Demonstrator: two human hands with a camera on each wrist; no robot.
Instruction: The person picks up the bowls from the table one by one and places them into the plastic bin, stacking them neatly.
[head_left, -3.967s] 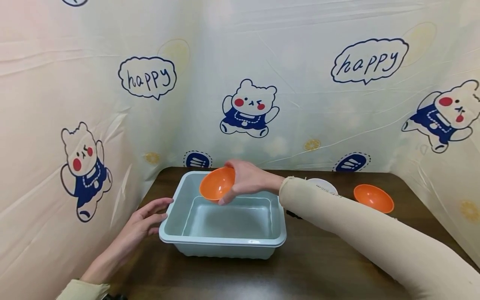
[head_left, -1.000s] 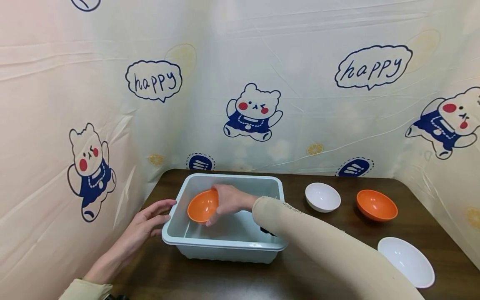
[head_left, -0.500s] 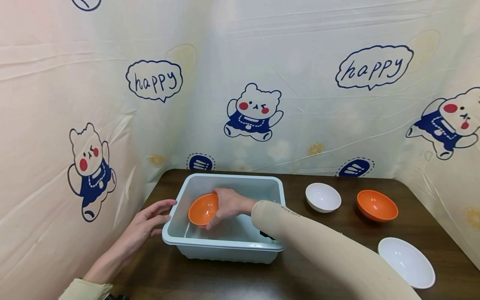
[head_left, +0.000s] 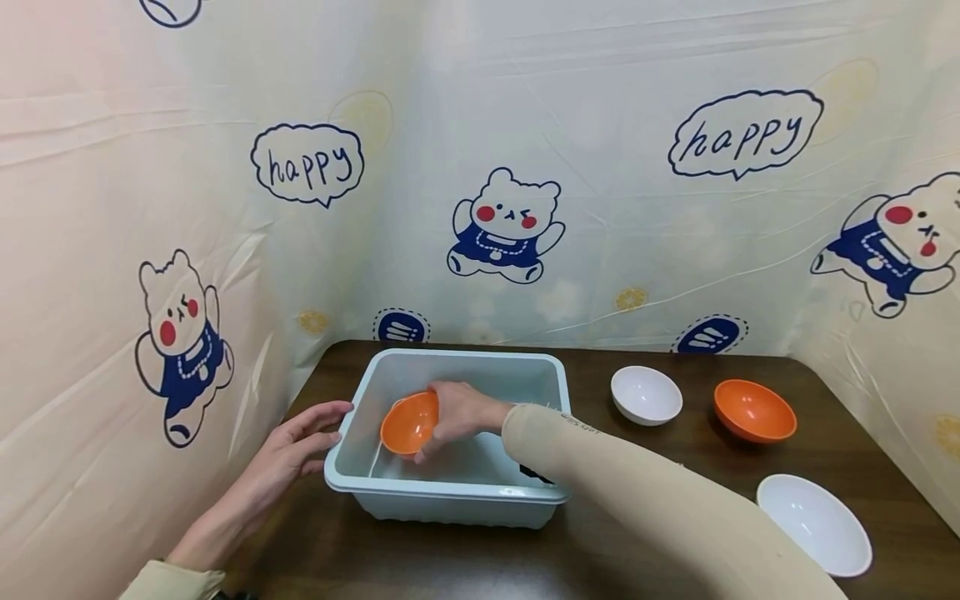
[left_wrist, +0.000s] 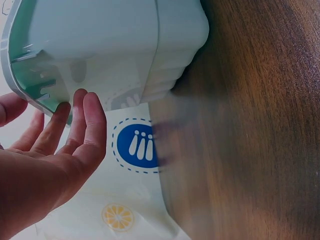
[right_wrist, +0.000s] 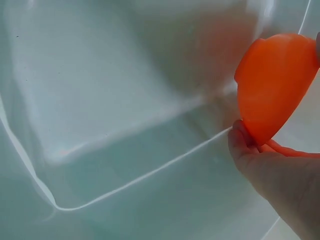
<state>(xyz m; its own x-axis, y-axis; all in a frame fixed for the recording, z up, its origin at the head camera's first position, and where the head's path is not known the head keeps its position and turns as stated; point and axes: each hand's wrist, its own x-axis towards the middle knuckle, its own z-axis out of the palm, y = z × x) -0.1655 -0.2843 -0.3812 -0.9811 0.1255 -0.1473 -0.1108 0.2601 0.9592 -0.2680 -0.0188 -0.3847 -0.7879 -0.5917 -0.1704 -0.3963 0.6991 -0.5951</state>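
Inside the pale blue tub (head_left: 450,492), my right hand (head_left: 465,410) grips an orange bowl (head_left: 408,423) by its right edge. The bowl is tilted near the tub's left wall. From the right wrist view, thumb and fingers of my right hand (right_wrist: 280,175) pinch the rim of the orange bowl (right_wrist: 275,80), seen from its outside. My left hand (head_left: 288,446) touches the tub's left rim with its fingertips. In the left wrist view the relaxed fingers of the left hand (left_wrist: 60,150) lie against the outside of the tub (left_wrist: 100,45).
Right of the tub, a small white bowl (head_left: 647,395) and another orange bowl (head_left: 753,411) stand toward the back of the dark wooden table (head_left: 420,554). A larger white bowl (head_left: 813,525) sits at the right, beside my right sleeve (head_left: 645,483). Patterned sheets hang around the table.
Over the last seconds my right hand has lowered the orange bowl into the tub, lately a little further down. My left hand has stayed at the rim.
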